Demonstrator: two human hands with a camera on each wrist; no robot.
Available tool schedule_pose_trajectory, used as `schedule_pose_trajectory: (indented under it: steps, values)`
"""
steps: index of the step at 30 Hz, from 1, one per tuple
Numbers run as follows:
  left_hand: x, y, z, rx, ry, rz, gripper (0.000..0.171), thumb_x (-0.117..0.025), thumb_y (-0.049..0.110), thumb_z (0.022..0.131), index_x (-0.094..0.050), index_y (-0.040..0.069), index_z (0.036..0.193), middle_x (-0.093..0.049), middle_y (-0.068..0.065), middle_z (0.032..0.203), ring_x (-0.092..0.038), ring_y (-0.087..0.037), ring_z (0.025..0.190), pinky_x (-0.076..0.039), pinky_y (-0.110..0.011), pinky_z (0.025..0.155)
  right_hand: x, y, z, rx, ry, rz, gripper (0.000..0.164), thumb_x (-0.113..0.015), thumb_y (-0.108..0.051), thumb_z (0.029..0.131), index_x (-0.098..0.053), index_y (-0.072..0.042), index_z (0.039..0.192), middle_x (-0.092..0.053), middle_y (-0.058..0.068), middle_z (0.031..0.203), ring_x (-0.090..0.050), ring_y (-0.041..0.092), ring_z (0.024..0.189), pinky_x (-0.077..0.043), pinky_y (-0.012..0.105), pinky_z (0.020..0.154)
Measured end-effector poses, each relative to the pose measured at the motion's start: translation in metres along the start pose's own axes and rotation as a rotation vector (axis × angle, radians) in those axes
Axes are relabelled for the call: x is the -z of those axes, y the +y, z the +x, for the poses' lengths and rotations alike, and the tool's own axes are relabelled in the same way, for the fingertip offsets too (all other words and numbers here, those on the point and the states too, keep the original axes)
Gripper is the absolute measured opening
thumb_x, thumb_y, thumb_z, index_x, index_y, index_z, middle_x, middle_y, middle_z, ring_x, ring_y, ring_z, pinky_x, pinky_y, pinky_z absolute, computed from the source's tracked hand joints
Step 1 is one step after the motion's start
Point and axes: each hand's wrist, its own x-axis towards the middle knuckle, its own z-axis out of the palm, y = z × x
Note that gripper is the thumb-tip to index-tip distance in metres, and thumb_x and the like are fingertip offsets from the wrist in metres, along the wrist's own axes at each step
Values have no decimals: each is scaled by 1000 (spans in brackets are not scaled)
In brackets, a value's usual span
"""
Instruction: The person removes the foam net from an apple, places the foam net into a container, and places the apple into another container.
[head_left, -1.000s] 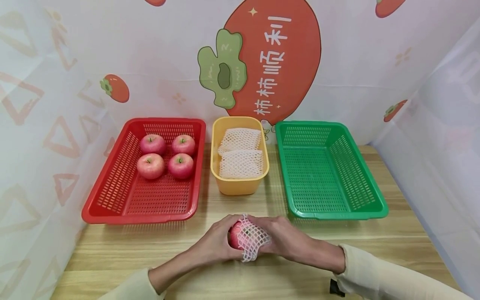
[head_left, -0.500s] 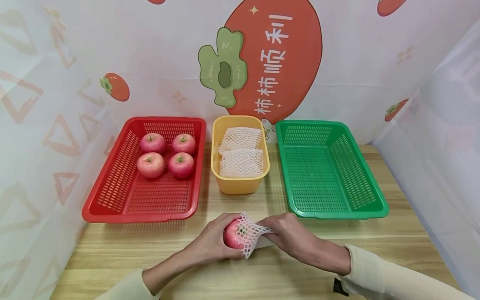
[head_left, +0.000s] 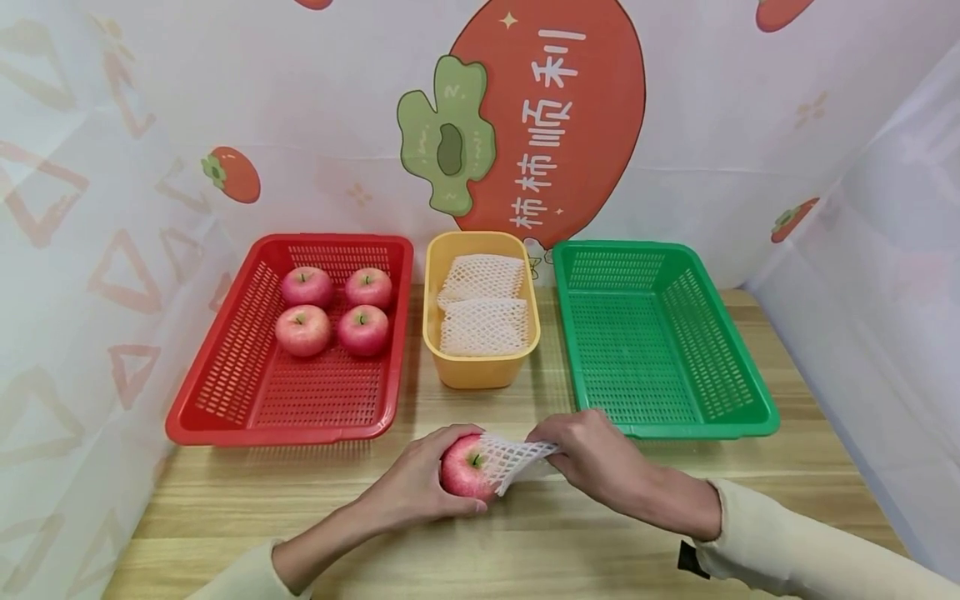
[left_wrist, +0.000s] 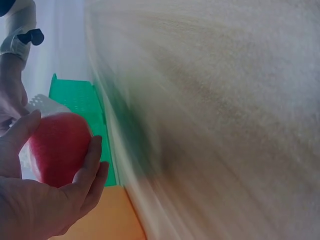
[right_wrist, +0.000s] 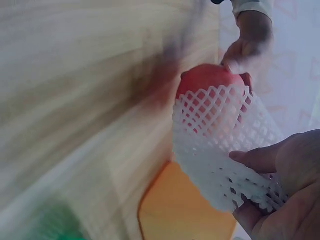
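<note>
My left hand (head_left: 416, 479) grips a red apple (head_left: 467, 468) just above the table, thumb and fingers curled round its left side. A white foam net sleeve (head_left: 517, 458) covers the apple's right part and stretches off to the right. Its far end is pinched by my right hand (head_left: 596, 458). In the right wrist view the sleeve (right_wrist: 215, 145) opens over one side of the apple (right_wrist: 207, 77), with thumb and fingers clasping the gathered end. Seen from the left wrist, the apple (left_wrist: 61, 147) sits between thumb and fingers.
A red basket (head_left: 277, 437) with several apples stands at the left. Behind the hands, a yellow bin (head_left: 480, 373) holds folded foam net sleeves (head_left: 483, 327). At the right is a green basket (head_left: 675, 430), its near-left corner close to my right hand.
My right hand has drawn the net's end rightward and slightly away, from cupping the apple to pinching the sleeve. More of the apple shows bare. My left hand has shifted slightly left with it.
</note>
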Motion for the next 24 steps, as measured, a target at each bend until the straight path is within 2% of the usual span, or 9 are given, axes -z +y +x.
schedule_pose_trajectory:
  steps: [4,8,12,18,24]
  values:
    - [5,3,-3,30,-4,7,81,-99,37,71,-62,18,141,-68,-1,134,-66,-20,116,-56,-39,99,11,-1,5,21,4,3,27,-82,12,76,-80,-10,92,-79,-3,89,-77,12,82,-63,28,70]
    - [12,7,-6,53,2,3,81,-99,37,71,-62,19,141,-68,2,133,-66,-16,115,-56,-39,98,23,-3,10,49,12,-11,28,-84,13,76,-80,-10,92,-79,-2,89,-77,12,82,-63,27,69]
    - [20,13,-10,35,18,9,82,-99,37,71,-62,19,142,-68,7,132,-66,-11,114,-57,-37,98,37,-6,17,59,28,-37,30,-86,14,75,-80,-9,93,-79,-1,89,-77,12,82,-63,28,68]
    - [33,22,-12,-7,47,41,82,-98,39,73,-61,19,142,-69,8,130,-66,-9,113,-58,-37,96,61,-10,32,68,84,-61,33,-88,16,72,-80,-7,94,-80,1,90,-77,13,80,-64,28,67]
    - [48,31,-15,-1,89,38,83,-98,39,72,-61,17,143,-68,7,131,-66,-11,116,-58,-38,98,77,-8,50,62,121,-54,30,-91,11,73,-80,-5,96,-81,3,94,-77,14,81,-65,33,70]
